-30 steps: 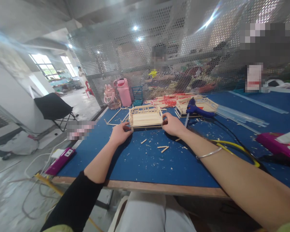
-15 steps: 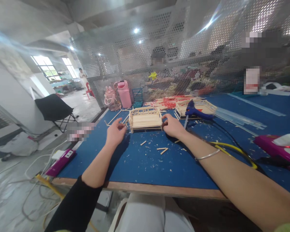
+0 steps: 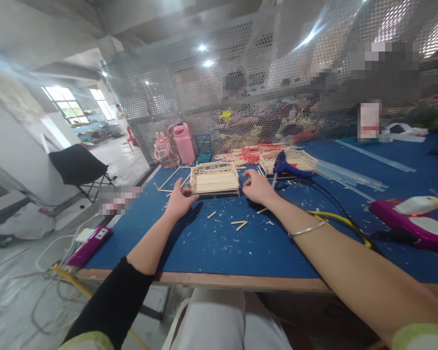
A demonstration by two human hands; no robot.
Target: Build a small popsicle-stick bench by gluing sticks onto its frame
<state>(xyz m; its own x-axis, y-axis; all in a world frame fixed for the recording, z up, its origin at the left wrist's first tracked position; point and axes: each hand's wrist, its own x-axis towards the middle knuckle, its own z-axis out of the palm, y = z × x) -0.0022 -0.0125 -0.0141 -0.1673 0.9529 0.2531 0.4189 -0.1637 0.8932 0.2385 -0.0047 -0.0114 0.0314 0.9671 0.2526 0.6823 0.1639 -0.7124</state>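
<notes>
A small bench-like model (image 3: pixel 214 183) built of pale wooden sticks stands upright on the blue tabletop, with a low railing along its back. At its front left corner is my left hand (image 3: pixel 179 200), thumb and fingers apart; whether it touches the wood I cannot tell. My right hand (image 3: pixel 258 187) rests beside the right end, fingers bent and loosely parted, a narrow gap between them and the model. Behind my right hand, a blue glue gun (image 3: pixel 292 169) leans in front of a second stick model (image 3: pixel 302 159).
Short stick pieces (image 3: pixel 239 224) and pale scraps litter the blue table (image 3: pixel 204 253). Clear glue sticks (image 3: pixel 350 177) lie right, near a purple power strip (image 3: pixel 409 223). Red-and-pale sticks (image 3: pixel 251 154) and a pink bottle (image 3: pixel 183 143) are at the back. A yellow cable (image 3: pixel 343 221) crosses beside my right forearm.
My right hand has come slightly away from the model's right end. My left hand has shifted in toward the front left corner. The whole view has moved a little.
</notes>
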